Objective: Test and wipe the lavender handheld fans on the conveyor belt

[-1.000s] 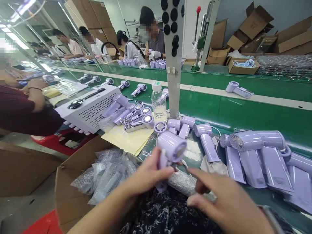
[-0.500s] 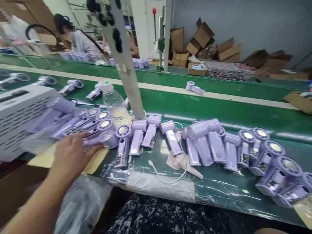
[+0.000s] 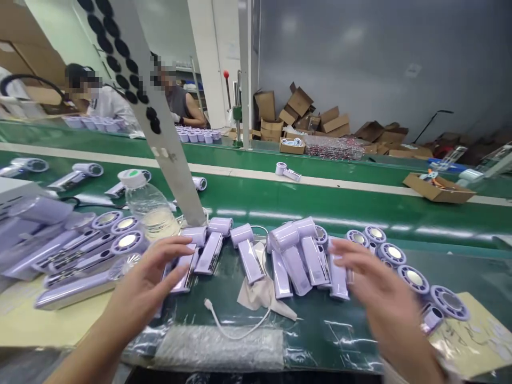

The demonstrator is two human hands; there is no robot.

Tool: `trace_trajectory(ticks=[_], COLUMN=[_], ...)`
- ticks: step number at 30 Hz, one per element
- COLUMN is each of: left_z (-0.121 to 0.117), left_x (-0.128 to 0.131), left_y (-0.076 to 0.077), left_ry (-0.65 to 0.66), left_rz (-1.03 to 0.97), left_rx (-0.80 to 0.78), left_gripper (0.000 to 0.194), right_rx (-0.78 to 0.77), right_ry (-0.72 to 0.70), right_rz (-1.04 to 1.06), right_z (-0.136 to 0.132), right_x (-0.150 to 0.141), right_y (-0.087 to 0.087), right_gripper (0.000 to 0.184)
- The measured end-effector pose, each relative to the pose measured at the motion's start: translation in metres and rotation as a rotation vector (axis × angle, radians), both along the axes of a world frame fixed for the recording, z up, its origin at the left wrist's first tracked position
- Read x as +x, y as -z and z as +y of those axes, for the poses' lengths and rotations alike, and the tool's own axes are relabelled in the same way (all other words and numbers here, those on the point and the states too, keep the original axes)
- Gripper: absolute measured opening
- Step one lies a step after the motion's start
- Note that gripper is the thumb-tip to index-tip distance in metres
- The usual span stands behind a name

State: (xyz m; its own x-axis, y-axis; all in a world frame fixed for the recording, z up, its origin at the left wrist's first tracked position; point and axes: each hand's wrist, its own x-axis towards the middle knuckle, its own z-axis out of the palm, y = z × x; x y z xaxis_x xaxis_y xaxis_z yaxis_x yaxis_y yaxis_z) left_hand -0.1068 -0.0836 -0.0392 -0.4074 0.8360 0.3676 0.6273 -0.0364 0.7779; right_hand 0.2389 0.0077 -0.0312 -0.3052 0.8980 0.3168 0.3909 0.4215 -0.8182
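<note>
- My left hand [image 3: 138,285] hovered by a fan [image 3: 188,272], fingers open, empty.
- My right hand [image 3: 386,285] hovered open, empty, by another.
- A cable [image 3: 236,337] lay near the worktop's [image 3: 314,333] front edge.

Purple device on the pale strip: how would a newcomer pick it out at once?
Beyond the slanted post, a pale strip runs along the green surface. On it, right of the post, lies the purple device, round head leftward. Unlike the crowded devices nearer by, it lies alone.

Bottle [image 3: 149,209] — clear, glossy plastic; cartons [image 3: 300,101] — matt cardboard.
</note>
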Motion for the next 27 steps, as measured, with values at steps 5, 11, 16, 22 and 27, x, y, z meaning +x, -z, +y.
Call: trace_trajectory(ticks=[5, 11, 16, 22, 27], left_z=[0.003, 0.009, 0.020, 0.000, -0.022], left_x=[0.023, 0.109, 0.125, 0.059, 0.028], left_y=[0.001, 0.035, 0.045, 0.038, 0.033], left_ry=[0.228, 0.556, 0.335, 0.331, 0.418], left_rz=[-0.317, -0.882, -1.222, -1.341, -1.409], left_rx=[-0.122, -0.271, 0.017, 0.093, 0.059], left_gripper=[0.029, 0.054, 0.064, 0.058, 0.059], right_rx=[0.227, 0.465, 0.360, -0.021, -0.178], right_ry=[0.219, 0.221, -0.143, -0.454, -0.355], right_rz=[-0.535, -0.435, -0.340, -0.074, -0.377], right_z=[0.026, 0.005, -0.027, -0.021, -0.026], right_x=[-0.058, -0.073, -0.086, -0.112, -0.167], right_y=[0.044, 0.048, 0.033, 0.027, 0.047], right_gripper=[0.053, 0.041, 0.056, 0.050, 0.025])
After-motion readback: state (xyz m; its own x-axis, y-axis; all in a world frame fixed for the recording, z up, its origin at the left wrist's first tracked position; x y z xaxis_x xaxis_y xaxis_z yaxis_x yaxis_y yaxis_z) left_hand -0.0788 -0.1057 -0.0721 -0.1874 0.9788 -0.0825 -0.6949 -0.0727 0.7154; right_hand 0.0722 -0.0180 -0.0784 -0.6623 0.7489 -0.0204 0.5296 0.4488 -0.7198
